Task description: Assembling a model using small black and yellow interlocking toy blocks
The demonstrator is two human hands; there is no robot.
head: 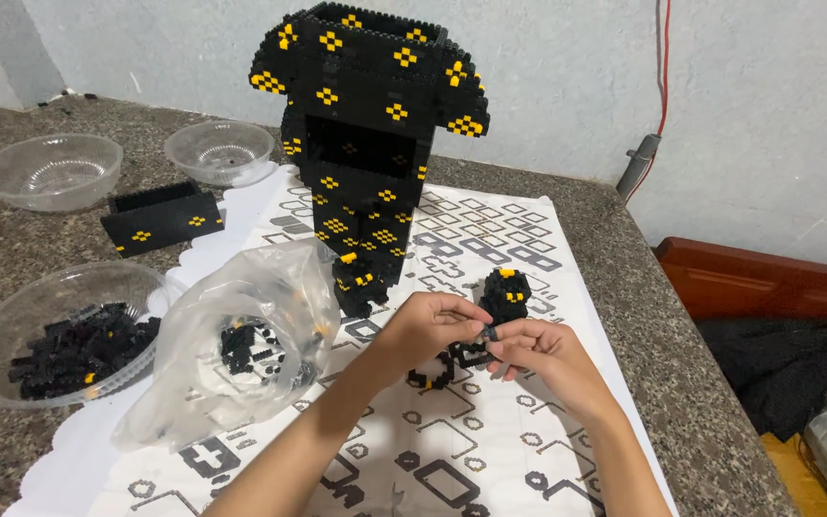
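My left hand (425, 325) and my right hand (538, 349) meet over a printed white sheet (490, 431), pinching a tiny black brick (488, 332) between their fingertips. Just under them lies a small black and yellow brick piece (452, 364). A rounded black and yellow block part (506, 292) stands right behind my right hand. A tall black brick model with yellow dots (366, 124) rises at the back of the sheet.
A clear plastic bag (241, 354) with black bricks lies left of my hands. A clear bowl of black bricks (69, 335) sits at the left, two empty bowls (50, 170) and a flat black brick panel (160, 218) behind it. The stone counter's edge (691, 383) runs along the right.
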